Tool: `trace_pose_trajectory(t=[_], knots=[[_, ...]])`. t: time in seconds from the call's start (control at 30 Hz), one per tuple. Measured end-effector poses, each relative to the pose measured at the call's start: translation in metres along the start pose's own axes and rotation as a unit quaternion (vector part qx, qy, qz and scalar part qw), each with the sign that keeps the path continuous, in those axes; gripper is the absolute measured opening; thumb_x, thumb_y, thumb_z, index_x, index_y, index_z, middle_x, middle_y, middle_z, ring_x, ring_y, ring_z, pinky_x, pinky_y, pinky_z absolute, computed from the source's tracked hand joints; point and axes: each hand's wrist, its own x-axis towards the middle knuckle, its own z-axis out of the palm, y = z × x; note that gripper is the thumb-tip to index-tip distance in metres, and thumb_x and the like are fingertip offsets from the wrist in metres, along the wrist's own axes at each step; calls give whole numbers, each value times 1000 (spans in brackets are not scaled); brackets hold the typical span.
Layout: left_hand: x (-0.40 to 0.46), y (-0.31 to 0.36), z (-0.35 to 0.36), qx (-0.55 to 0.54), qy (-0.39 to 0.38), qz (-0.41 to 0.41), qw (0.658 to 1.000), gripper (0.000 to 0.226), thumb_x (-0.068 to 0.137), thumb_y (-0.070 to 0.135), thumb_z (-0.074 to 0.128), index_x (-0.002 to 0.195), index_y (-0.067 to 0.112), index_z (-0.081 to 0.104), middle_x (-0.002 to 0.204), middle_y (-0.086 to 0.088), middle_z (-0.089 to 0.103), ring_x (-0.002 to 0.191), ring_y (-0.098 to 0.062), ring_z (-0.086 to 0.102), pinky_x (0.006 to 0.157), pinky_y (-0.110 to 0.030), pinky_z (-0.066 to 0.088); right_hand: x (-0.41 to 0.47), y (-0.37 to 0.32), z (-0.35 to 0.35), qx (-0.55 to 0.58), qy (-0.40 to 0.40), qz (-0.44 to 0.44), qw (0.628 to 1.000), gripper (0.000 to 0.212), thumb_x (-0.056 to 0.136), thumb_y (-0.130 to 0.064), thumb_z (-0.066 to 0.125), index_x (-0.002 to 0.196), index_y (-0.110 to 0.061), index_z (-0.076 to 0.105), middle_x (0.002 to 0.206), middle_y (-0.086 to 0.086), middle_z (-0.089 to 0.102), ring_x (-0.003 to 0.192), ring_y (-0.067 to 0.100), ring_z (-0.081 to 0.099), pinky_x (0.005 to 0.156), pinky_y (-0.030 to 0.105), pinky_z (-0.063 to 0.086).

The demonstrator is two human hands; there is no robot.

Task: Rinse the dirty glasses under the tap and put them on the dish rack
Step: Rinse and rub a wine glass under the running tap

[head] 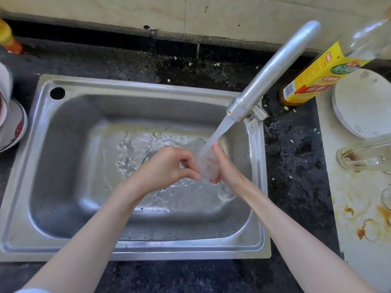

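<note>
Dark speckled stone forms the bench (296,157) around a steel sink (63,187), with a stained pale board (359,208) off to the right carrying more glassware and a white plate (364,102). Water runs from the tap (275,66) straight onto a clear glass (206,163) held over the middle of the basin. The right hand (224,166) cradles it from the far side, fingers curled round its wall, while the left hand (167,168) pinches the near edge with thumb and fingertips; both grips are closed on the glass. Another glass (364,157) lies on its side on the board, seemingly waiting its turn. No dish rack shows in this view, so where the rinsed piece will go cannot be told. Wet glass of this sort is likely light, stiff, brittle and very slippery, so a knock against the steel wall or the spout could chip it. A hold wrapped round the body, rather than a pinch on the thin rim, looks the safer way to carry it out of the basin.
</note>
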Motion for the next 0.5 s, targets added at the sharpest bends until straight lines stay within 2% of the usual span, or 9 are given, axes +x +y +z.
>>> trace_pose_trajectory(t=[0.1,0.13,0.17,0.2,0.27,0.33,0.4,0.47,0.5], knots=[[2,-2,12,30,74,15,997,26,66,24,82,61,26,57,63,14,58,62,3,51,61,-19,40,2,-1,5,-28,63,-29,997,66,83,-72,28,114,-20,56,103,-2,60,78,4,55,65,18,42],[2,-3,13,37,55,30,997,21,68,24,81,64,29,60,68,14,58,66,2,51,66,-23,42,4,-1,4,-17,68,-21,997,67,82,-73,31,115,-20,57,108,-3,63,86,7,60,73,22,50],[2,-5,12,55,12,45,997,14,71,25,79,72,30,66,76,14,59,73,1,51,73,-26,43,3,-5,4,-7,65,-6,998,67,82,-75,30,113,-23,60,108,-1,67,92,15,64,84,33,53],[2,-7,10,89,-44,50,994,13,75,24,75,84,31,71,85,13,58,82,-3,52,81,-27,43,3,-9,4,-11,59,10,998,63,84,-75,27,108,-31,65,102,3,71,91,25,66,92,45,50],[1,-15,6,161,-129,45,977,23,83,19,68,103,29,70,106,8,58,99,-10,53,92,-28,40,1,-17,4,-37,13,49,998,63,85,-73,19,89,-38,72,85,11,72,77,41,65,84,50,49],[2,-19,6,195,-142,41,969,23,85,15,65,106,22,69,112,1,63,105,-21,58,90,-35,44,1,-19,2,-20,-29,99,994,72,80,-79,21,81,-29,73,81,19,70,69,41,63,66,42,50],[2,-18,4,177,-116,66,975,21,80,13,70,97,25,73,94,10,68,94,-20,63,83,-36,48,2,-19,-1,14,-72,125,989,74,81,-80,20,75,-25,70,61,8,63,47,24,54,44,21,38],[0,-16,0,137,-71,76,985,25,72,11,77,83,33,72,76,21,61,80,-13,63,77,-37,50,1,-19,-2,49,-99,124,986,72,87,-73,13,72,-29,68,51,1,52,35,12,40,35,15,17],[0,-18,-1,127,-44,81,988,30,68,10,79,82,35,69,73,21,59,77,-12,62,74,-38,51,0,-20,-3,72,-102,115,986,70,89,-71,12,76,-30,67,54,3,51,35,12,41,34,15,14]])
